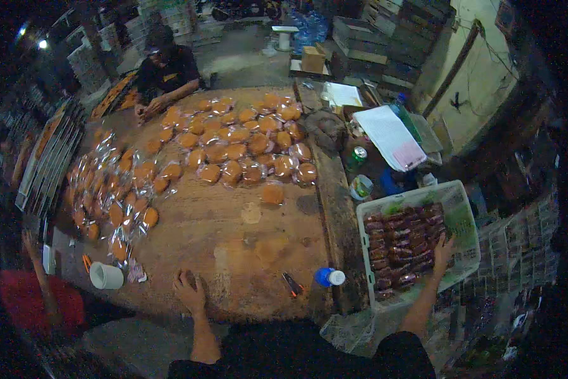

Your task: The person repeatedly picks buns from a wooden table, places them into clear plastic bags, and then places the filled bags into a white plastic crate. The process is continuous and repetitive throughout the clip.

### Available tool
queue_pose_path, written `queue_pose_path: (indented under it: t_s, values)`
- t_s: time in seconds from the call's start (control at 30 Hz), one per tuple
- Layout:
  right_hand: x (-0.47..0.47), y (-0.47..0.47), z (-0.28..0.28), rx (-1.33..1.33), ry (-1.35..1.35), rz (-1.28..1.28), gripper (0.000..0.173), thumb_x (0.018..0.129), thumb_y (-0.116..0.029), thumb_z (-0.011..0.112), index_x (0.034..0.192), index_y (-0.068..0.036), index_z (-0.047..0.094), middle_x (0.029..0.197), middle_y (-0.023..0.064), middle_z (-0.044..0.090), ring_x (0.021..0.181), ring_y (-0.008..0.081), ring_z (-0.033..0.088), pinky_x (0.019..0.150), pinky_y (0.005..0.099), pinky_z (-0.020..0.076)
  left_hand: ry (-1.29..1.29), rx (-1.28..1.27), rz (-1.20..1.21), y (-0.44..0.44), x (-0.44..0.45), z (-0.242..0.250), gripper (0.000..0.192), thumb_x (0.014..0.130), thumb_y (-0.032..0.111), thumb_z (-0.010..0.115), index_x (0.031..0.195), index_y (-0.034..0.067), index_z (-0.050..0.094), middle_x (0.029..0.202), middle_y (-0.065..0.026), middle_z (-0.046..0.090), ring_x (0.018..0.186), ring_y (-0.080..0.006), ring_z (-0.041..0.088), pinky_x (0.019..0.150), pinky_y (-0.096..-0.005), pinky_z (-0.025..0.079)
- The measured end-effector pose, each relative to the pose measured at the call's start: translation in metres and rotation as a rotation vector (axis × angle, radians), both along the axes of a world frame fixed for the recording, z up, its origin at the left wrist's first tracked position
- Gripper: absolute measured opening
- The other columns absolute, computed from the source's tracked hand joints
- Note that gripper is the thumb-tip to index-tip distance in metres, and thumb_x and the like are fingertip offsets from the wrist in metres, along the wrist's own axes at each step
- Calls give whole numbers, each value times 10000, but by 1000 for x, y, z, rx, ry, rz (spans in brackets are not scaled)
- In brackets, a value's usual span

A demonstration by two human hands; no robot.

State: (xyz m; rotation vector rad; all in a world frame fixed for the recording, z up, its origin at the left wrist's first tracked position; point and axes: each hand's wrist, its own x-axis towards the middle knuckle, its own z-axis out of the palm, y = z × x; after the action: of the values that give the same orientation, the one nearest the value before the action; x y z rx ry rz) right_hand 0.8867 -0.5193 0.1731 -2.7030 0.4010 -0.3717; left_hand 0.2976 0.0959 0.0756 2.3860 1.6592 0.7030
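My left hand (190, 290) rests on the near edge of the wooden table (193, 246), fingers apart and nothing in them. Over to the right, my right hand (444, 251) reaches into a pale plastic crate (468, 237), its fingers against the right side of dark reddish-brown wrapped packs (402, 246) laid in rows. No pack shows lifted in its fingers. Round orange-brown items in clear wrap (236, 150) are spread in rows on the far part of the table. More wrapped round items (115, 213) lie heaped at the left.
Near the table's front are a white cup (106, 275), a small dark cutting tool (292, 284) and a blue bottle with white cap (330, 277). A co-worker (167, 76) leans at the far left. Papers (390, 135) and a can (359, 153) sit beyond the crate. Metal trays (51, 156) stand left.
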Motion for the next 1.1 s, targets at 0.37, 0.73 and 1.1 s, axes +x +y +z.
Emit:
queue_pose_path:
  t_s: [0.37,0.73,1.1]
  values:
    - [8,169,114,-81,-477,520,515,1034,-403,570,1396,-37,586,1386,227,593,1258,383,549,1104,537,390,17,-79,51,30,18,30,520,980,362,623,1399,65,542,1447,-191,484,1313,-457,449,1115,-595,353]
    - [-117,729,73,361,252,1603,480,991,-230,697,1412,-48,554,1107,128,736,1014,197,705,901,354,567,-128,-174,-156,118,61,14,489,915,303,684,1319,48,578,1239,-253,531,1136,-443,516,961,-548,440]
    - [-135,976,-78,-119,-133,1499,783,827,-551,765,1464,-163,526,1426,257,533,1314,486,503,1082,583,428,-271,-246,-123,129,57,7,489,852,314,736,1223,16,624,1195,-207,543,1074,-410,537,919,-533,458]
